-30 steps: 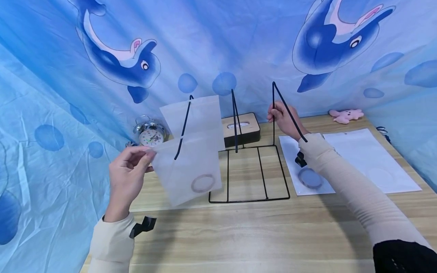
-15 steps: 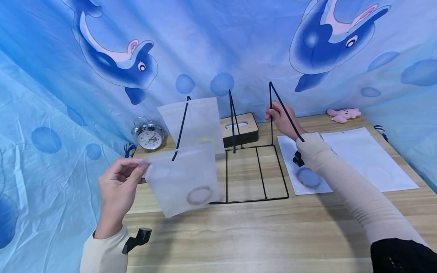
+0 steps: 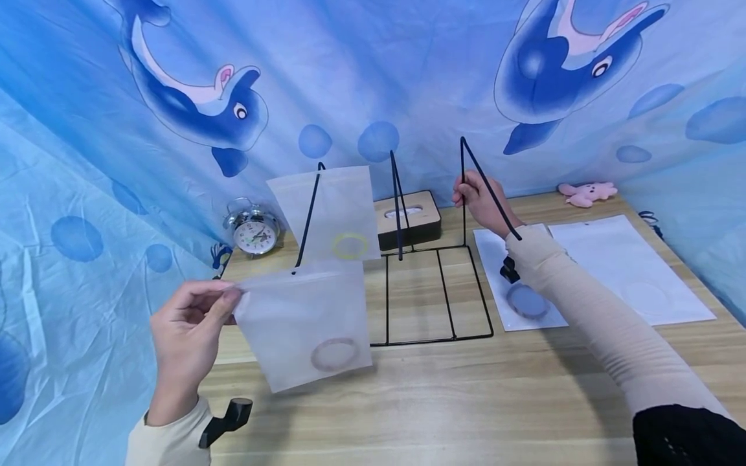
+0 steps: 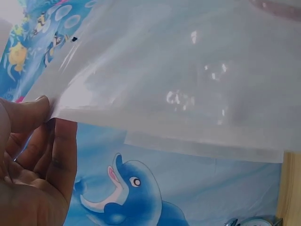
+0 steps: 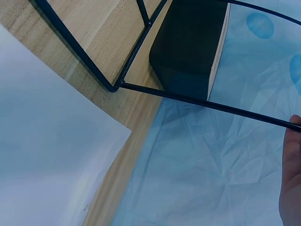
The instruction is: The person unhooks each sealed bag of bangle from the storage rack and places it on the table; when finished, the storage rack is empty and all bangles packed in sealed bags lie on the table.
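Note:
My left hand [image 3: 189, 343] pinches the top left corner of a frosted plastic bag [image 3: 285, 323] between thumb and fingers. A brownish-pink ring [image 3: 335, 354] shows through that bag's lower right part. The bag's top edge sits right at the front tip of the left arm of a black wire rack [image 3: 454, 338]. Farther back on the same arm hangs another frosted bag [image 3: 344, 200], with a yellow ring [image 3: 350, 246] inside. My right hand [image 3: 480, 200] grips the rack's right rear upright, and in the right wrist view its fingers [image 5: 292, 146] meet the rod.
Two white bags [image 3: 629, 272] lie flat at the right, a grey-blue disc [image 3: 528, 302] showing in the nearer one. Behind the rack stands a tissue box [image 3: 416, 230]. An alarm clock [image 3: 254, 232] is at the back left, a pink plush toy [image 3: 587, 193] at the back right.
My left hand has drawn the front bag toward me, down and left, along the arm to its tip. The yellow ring in the rear bag has come into view. My right hand keeps its hold.

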Motion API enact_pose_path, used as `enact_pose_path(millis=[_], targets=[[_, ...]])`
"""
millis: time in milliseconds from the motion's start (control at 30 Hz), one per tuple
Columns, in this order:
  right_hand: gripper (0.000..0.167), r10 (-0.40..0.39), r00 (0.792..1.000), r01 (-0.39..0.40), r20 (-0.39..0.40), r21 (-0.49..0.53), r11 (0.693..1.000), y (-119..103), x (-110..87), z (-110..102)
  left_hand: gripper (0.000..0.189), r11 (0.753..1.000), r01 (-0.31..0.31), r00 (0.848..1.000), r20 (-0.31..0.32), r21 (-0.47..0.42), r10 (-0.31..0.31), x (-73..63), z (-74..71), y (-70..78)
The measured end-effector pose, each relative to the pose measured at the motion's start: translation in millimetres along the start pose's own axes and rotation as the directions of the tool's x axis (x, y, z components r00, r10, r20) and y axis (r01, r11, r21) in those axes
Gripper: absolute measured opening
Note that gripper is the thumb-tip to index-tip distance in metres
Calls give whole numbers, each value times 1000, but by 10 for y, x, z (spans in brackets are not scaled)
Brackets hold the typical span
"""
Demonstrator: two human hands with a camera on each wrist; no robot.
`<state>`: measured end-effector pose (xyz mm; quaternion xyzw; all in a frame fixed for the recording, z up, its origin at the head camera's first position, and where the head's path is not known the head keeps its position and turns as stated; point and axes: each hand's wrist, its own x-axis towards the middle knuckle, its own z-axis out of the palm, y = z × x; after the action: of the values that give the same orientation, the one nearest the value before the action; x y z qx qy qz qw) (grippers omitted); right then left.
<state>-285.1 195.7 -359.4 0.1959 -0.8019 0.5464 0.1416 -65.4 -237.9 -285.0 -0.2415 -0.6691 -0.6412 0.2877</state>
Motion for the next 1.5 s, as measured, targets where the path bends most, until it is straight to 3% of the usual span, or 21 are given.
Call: enact_pose_path(millis=[100, 367, 500, 567, 700, 767, 900, 1067, 1167, 1267, 1333, 1500], targets=[[24, 8, 1000, -8, 3, 0, 1000, -10, 1, 1, 12, 999, -5, 1000, 6, -45, 5, -15, -21, 3], [24, 17, 1000, -17, 3, 0, 1000, 11, 5, -1, 10, 1000, 3, 1000, 20, -4, -3, -49, -121, 13], [24, 7, 1000, -7, 5, 1, 1000, 7, -1, 3, 10, 988, 117, 993, 1, 102, -117, -80, -196, 2], [24, 6, 1000, -6, 6, 5, 1000, 2, -5, -1, 9, 955, 205, 979, -25, 216, -205, -88, -221, -18], [25, 13, 1000, -12, 7, -1, 1000, 35, -4, -7, 4, 829, 345, 935, -87, 440, -343, -80, -286, -124], [26, 8, 1000, -8, 6, -9, 1000, 51, 0, -12, 7, 776, 390, 916, -123, 495, -382, -63, -331, -201], [26, -7, 1000, 7, 3, -16, 1000, 63, 7, -12, 13, 724, 482, 873, -197, 494, -446, -27, -442, -411], [24, -6, 1000, 6, -2, -19, 1000, 42, 18, 5, 16, 654, 591, 804, -273, 472, -528, -6, -564, -761], [24, -1, 1000, 1, -6, -21, 1000, 29, 19, 10, 19, 600, 644, 759, -301, 474, -577, 14, -612, -976], [24, 5, 1000, -5, -1, -17, 1000, 23, 7, 10, 23, 544, 671, 728, -308, 503, -613, 33, -625, -1158], [24, 3, 1000, -3, 2, -12, 1000, 20, -3, 9, 25, 509, 677, 713, -302, 532, -633, 48, -613, -1255], [25, -8, 1000, 8, -3, -19, 1000, 40, 8, 2, 29, 462, 673, 697, -287, 577, -657, 122, -565, -1436]])
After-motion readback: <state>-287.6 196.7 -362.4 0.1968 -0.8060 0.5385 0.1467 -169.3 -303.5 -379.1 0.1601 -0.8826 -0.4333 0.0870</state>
